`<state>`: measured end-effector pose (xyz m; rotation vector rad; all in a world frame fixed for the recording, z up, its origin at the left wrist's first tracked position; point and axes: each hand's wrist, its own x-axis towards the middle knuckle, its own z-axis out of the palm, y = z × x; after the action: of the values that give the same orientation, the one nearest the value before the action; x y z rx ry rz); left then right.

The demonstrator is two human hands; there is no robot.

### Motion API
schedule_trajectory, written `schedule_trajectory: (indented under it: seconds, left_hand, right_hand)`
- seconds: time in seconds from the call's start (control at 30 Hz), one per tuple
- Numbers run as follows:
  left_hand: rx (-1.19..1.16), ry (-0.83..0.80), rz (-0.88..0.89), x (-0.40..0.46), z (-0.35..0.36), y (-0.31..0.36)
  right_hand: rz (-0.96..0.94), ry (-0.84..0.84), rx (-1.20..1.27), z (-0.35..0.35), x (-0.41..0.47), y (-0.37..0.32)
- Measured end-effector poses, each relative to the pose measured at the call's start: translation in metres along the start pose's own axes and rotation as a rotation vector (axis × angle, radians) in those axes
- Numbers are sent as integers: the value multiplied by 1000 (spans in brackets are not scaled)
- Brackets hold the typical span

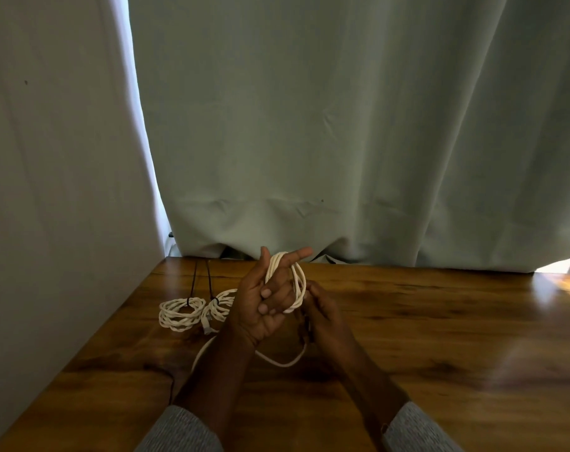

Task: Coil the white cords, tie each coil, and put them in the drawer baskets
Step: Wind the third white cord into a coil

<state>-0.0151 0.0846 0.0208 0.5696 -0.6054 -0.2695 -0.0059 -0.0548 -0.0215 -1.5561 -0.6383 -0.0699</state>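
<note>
**A:** What does the head view show at the lower centre of the frame?

**B:** The left hand (260, 308) is raised palm-up above the glossy brown wooden tabletop (440, 337). Several loops of white twisted cord (298, 282) are wound round its outstretched index finger and thumb, while the other fingers curl inward. So that grip is closed round the coil of cord.

**A:** And the right hand?

**B:** The right hand (322, 313) sits just right of the coil, its fingertips touching the loops near their lower right edge. It looks to be pinching the cord there, though the fingers are in shadow and partly hidden.

**A:** Where does the loose cord go?

**B:** A free length drops from between the hands, curves across the tabletop below the wrists and passes under the left forearm.

**A:** Anything else nearby?

**B:** Left of the left hand, two finished white cord coils lie on the tabletop, touching each other: the far left coil (180, 313) and a second coil (220, 306) partly hidden by the hand. Each has a thin black tie; the tie ends trail toward the pale green curtain (342, 125) filling the upper frame. Grey knit sleeves (179, 432) show at the bottom edge.
</note>
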Motion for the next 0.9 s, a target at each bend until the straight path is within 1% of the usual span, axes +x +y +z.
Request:
schedule_trajectory:
  seconds: [0.13, 0.2, 0.23, 0.27, 0.3, 0.4, 0.43, 0.5, 0.57, 0.63, 0.7, 0.8, 0.83, 0.9]
  left_hand:
    - [74, 137, 99, 3, 0, -2]
    - [67, 140, 116, 5, 3, -2]
    - [61, 121, 120, 6, 5, -2]
    - [54, 96, 122, 6, 7, -1]
    - [45, 69, 125, 6, 10, 2]
    - [49, 20, 160, 4, 13, 8]
    - [59, 27, 175, 4, 13, 9]
    - [20, 18, 171, 2, 10, 8]
    - [-50, -75, 98, 1, 6, 4]
    - [-41, -157, 5, 1, 4, -2]
    - [-3, -210, -68, 0, 4, -6]
    - [50, -212, -169, -2, 2, -11]
    - [59, -205, -199, -3, 0, -12]
    - [70, -202, -241, -5, -6, -13]
  right_hand:
    - [-63, -35, -324, -5, 2, -8]
    - [-123, -51, -472, -12, 3, -16]
    - [-118, -69, -484, -14, 2, -21]
    - [-89, -95, -446, -16, 2, -26]
    - [-29, -122, -353, -18, 2, -32]
    - [262, -142, 151, -23, 1, -46]
    - [313, -158, 247, -26, 0, -49]
    - [345, -223, 261, -29, -3, -51]
    - [369, -277, 240, -33, -4, -50]
    - [394, -282, 316, -39, -4, -47]
    - [396, -245, 437, -45, -2, -43]
    - [328, -230, 568, -50, 0, -41]
    - [296, -234, 563, -49, 1, -44]
    - [251, -209, 432, -45, 1, -48]
